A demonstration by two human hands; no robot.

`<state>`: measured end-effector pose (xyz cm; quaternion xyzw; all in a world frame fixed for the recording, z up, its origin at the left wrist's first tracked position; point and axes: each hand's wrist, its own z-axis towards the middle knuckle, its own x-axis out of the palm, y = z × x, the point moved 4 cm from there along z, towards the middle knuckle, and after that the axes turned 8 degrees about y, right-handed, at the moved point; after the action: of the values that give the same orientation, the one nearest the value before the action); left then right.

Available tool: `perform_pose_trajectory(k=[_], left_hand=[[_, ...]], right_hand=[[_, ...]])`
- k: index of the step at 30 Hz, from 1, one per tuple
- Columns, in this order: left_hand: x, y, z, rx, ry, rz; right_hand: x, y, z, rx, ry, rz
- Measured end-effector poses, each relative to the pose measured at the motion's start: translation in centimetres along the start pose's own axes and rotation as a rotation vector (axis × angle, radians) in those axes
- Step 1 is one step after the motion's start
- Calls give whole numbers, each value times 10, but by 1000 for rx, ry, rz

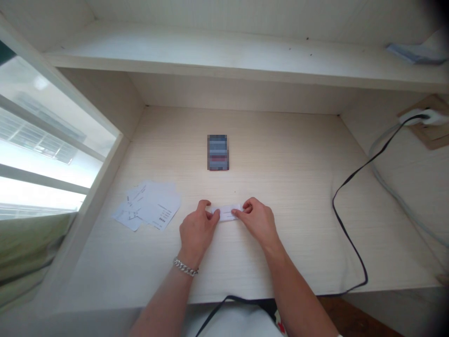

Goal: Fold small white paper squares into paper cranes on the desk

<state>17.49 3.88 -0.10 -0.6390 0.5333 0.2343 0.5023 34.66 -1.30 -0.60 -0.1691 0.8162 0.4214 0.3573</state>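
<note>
A small strip of white paper [226, 213], seemingly folded, lies low over the desk with faint print along it. My left hand [199, 228] pinches its left end between thumb and fingers. At the right end, my right hand [257, 220] grips the paper with the thumb on top and the fingers curled behind. Several loose printed white papers [150, 203] overlap on the desk to the left of my left hand. Beyond both hands lies a dark, pixelated rectangular object [218, 152], whose kind I cannot make out.
The pale wooden desk [287, 154] sits under a shelf [210, 51]. On the right, a black cable [345, 224] runs from a wall socket [431, 124] across the desk to its front edge. A window [45, 140] and green cloth [31, 255] border the left side.
</note>
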Motion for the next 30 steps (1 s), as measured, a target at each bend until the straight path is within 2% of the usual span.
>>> perform_pose_trajectory(k=[11,19,30], left_hand=[[0,1,0,-18,3,-17],[2,2,0,31,-16,-25],[0,-1,-1,4,4,-5]], right_hand=[[0,-2,3,-8,19,-22],[3,-4,6,-12,36,-13],[3,-4,8,13,47,-8]])
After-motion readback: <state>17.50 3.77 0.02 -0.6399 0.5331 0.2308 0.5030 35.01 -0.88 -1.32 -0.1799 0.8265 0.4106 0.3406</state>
